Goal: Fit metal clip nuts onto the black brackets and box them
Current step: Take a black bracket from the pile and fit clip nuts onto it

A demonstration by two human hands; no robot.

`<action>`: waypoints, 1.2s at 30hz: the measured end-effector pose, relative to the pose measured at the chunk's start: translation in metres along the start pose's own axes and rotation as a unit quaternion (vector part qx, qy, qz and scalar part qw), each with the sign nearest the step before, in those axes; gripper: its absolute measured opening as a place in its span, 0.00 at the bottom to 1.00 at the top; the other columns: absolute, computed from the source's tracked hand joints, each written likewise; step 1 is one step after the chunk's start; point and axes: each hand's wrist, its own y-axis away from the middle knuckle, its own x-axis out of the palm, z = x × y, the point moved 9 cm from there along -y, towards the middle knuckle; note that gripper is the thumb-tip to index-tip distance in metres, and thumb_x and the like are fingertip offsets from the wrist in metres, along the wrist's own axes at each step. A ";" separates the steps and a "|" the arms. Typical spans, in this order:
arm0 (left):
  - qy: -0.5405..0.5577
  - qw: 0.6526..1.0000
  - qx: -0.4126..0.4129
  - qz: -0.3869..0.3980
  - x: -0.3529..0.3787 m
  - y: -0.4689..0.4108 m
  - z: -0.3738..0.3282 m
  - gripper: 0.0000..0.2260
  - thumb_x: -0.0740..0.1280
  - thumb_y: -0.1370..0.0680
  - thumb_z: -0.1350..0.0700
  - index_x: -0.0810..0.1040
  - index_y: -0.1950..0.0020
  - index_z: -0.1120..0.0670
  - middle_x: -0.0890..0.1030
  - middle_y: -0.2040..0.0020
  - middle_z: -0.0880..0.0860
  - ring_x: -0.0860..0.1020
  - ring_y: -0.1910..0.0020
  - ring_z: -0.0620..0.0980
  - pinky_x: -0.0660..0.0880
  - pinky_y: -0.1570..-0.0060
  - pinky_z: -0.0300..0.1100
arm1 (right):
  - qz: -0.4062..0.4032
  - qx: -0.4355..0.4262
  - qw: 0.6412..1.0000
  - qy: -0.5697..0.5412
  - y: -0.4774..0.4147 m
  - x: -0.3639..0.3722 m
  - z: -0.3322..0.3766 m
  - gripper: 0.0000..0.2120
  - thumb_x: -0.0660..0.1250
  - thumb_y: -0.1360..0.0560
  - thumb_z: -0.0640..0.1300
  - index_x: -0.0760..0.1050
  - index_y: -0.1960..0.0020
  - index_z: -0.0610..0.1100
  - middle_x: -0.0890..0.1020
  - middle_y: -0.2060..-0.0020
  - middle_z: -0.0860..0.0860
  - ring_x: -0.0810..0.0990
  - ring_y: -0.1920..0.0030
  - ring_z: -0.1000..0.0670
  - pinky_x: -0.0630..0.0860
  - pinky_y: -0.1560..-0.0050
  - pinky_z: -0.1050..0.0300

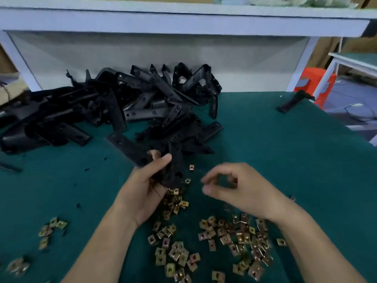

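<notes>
1. The left hand (142, 188) grips a bracket (175, 164), with the thumb across its front face and the fingers curled behind it
2. This bracket is a flat, matte black strip with a round hole near its lower end. It stands nearly upright, its foot just above the nuts (234, 233)
3. A second strip (126, 147), also flat and black, runs up and left from the left fingertips. Whether it belongs to the same piece cannot be told
4. The right hand (242, 188) hovers just right of the bracket without touching it. Its fingers are loosely curled, with a gap between thumb and forefinger, but it is blurred and I cannot tell whether it pinches a nut
5. The nuts are small squares of folded sheet metal, shiny brass-yellow, each with a central hole. They lie loose and overlapping under both wrists, and a thinner trail leads up to the bracket's foot
6. A few nuts sit in a cluster (52, 226) well off to the left
7. The pile (142, 103) of black brackets is heaped at the back of the mat (285, 152). It is a tangle of holed strips with bent ends
8. The mat is dark green and felt-like, dotted with black crumbs
9. A lone bracket (290, 103) lies at the right edge, well apart from the pile
10. A white shelf (183, 21) spans overhead, and an orange crate (318, 86) sits beyond the right corner
</notes>
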 end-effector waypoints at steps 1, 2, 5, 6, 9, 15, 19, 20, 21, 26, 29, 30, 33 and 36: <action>0.004 1.000 -0.002 0.006 -0.001 -0.002 0.001 0.10 0.75 0.28 0.62 0.75 0.59 0.51 0.83 0.53 0.51 0.84 0.49 0.47 0.82 0.49 0.44 | 0.054 0.003 0.998 0.045 0.003 0.011 -0.002 0.12 0.75 0.28 0.60 0.83 0.47 0.60 0.81 0.54 0.66 0.77 0.56 0.68 0.69 0.56 0.74; -0.006 1.000 -0.003 0.020 -0.001 -0.003 0.002 0.11 0.76 0.27 0.61 0.74 0.59 0.51 0.83 0.51 0.51 0.83 0.47 0.48 0.82 0.45 0.47 | 0.094 0.008 0.992 0.083 0.004 0.022 -0.005 0.16 0.75 0.30 0.63 0.82 0.45 0.61 0.80 0.53 0.67 0.76 0.54 0.69 0.68 0.55 0.74; -0.055 0.996 -0.003 0.064 0.004 -0.003 0.005 0.12 0.76 0.27 0.60 0.73 0.58 0.51 0.78 0.49 0.54 0.78 0.43 0.52 0.76 0.37 0.51 | 0.087 0.008 0.987 0.136 0.004 0.040 -0.002 0.21 0.73 0.31 0.67 0.79 0.40 0.64 0.79 0.54 0.64 0.74 0.52 0.67 0.69 0.59 0.69; -0.056 0.996 -0.002 0.076 0.006 -0.003 0.005 0.12 0.75 0.27 0.60 0.72 0.57 0.51 0.79 0.49 0.54 0.79 0.42 0.53 0.77 0.37 0.51 | 0.069 -0.003 0.988 0.141 0.002 0.044 0.002 0.20 0.73 0.30 0.66 0.79 0.40 0.65 0.78 0.55 0.64 0.74 0.52 0.66 0.70 0.58 0.68; -0.062 0.994 0.003 0.087 0.009 -0.001 0.004 0.12 0.75 0.26 0.62 0.72 0.58 0.52 0.81 0.50 0.54 0.82 0.46 0.52 0.81 0.45 0.47 | 0.035 -0.045 0.990 0.126 0.000 0.055 0.017 0.12 0.72 0.27 0.61 0.82 0.44 0.63 0.77 0.56 0.63 0.76 0.51 0.63 0.74 0.51 0.64; -0.065 0.994 0.008 0.085 0.012 0.004 0.002 0.11 0.72 0.26 0.63 0.71 0.59 0.52 0.80 0.53 0.54 0.83 0.50 0.52 0.81 0.50 0.46 | 0.006 -0.078 0.994 0.070 0.003 0.056 0.025 0.01 0.69 0.26 0.51 0.79 0.54 0.56 0.78 0.61 0.64 0.77 0.59 0.62 0.70 0.60 0.70; -0.078 0.994 0.009 0.082 0.013 0.003 0.002 0.11 0.72 0.28 0.61 0.70 0.59 0.52 0.81 0.54 0.54 0.82 0.51 0.53 0.82 0.48 0.49 | -0.047 -0.063 0.996 -0.040 0.002 0.045 0.024 0.04 0.69 0.29 0.47 0.74 0.58 0.55 0.79 0.65 0.60 0.77 0.65 0.56 0.73 0.63 0.64; -0.083 0.993 0.007 0.078 0.012 0.003 0.003 0.11 0.73 0.28 0.61 0.70 0.60 0.52 0.81 0.54 0.54 0.82 0.50 0.54 0.81 0.45 0.51 | -0.050 -0.067 0.995 -0.061 0.002 0.043 0.026 0.04 0.68 0.28 0.45 0.75 0.58 0.54 0.80 0.64 0.59 0.78 0.62 0.55 0.74 0.61 0.62; -0.087 0.993 0.005 0.075 0.011 0.003 0.004 0.11 0.73 0.28 0.61 0.70 0.60 0.52 0.81 0.54 0.54 0.82 0.50 0.54 0.80 0.43 0.52 | -0.053 -0.072 0.993 -0.077 0.002 0.041 0.027 0.06 0.68 0.28 0.43 0.75 0.59 0.54 0.80 0.65 0.58 0.78 0.62 0.55 0.74 0.61 0.61; -0.086 0.993 0.006 0.081 0.012 0.003 0.004 0.11 0.72 0.27 0.62 0.70 0.60 0.52 0.81 0.55 0.53 0.83 0.53 0.51 0.82 0.50 0.47 | -0.059 -0.049 0.992 -0.102 0.000 0.038 0.021 0.07 0.69 0.26 0.40 0.81 0.56 0.52 0.83 0.63 0.56 0.78 0.64 0.46 0.75 0.62 0.48; -0.079 0.993 0.009 0.089 0.013 0.003 0.004 0.11 0.71 0.26 0.62 0.70 0.60 0.52 0.81 0.55 0.53 0.83 0.53 0.51 0.82 0.50 0.46 | -0.028 -0.039 0.995 -0.089 -0.001 0.044 0.016 0.05 0.70 0.23 0.42 0.80 0.52 0.52 0.85 0.58 0.56 0.83 0.57 0.52 0.79 0.53 0.49; -0.073 0.993 0.008 0.093 0.014 0.003 0.004 0.11 0.71 0.26 0.63 0.70 0.60 0.53 0.81 0.55 0.53 0.83 0.53 0.51 0.82 0.50 0.45 | -0.013 -0.037 0.996 -0.084 -0.001 0.047 0.015 0.05 0.70 0.22 0.42 0.80 0.50 0.51 0.85 0.56 0.57 0.83 0.53 0.55 0.79 0.48 0.51; -0.056 0.994 0.007 0.095 0.014 0.003 0.003 0.11 0.70 0.26 0.63 0.70 0.59 0.53 0.82 0.56 0.53 0.83 0.54 0.51 0.82 0.52 0.45 | 0.011 -0.033 0.998 -0.049 0.000 0.051 0.011 0.08 0.70 0.22 0.41 0.80 0.48 0.53 0.84 0.52 0.60 0.81 0.48 0.58 0.77 0.42 0.54; -0.054 0.993 0.007 0.104 0.016 0.004 0.003 0.11 0.71 0.26 0.63 0.69 0.59 0.53 0.82 0.57 0.54 0.83 0.56 0.52 0.82 0.56 0.46 | 0.011 -0.038 0.999 -0.023 0.001 0.051 0.013 0.11 0.69 0.21 0.38 0.81 0.51 0.55 0.84 0.53 0.62 0.81 0.51 0.58 0.77 0.44 0.52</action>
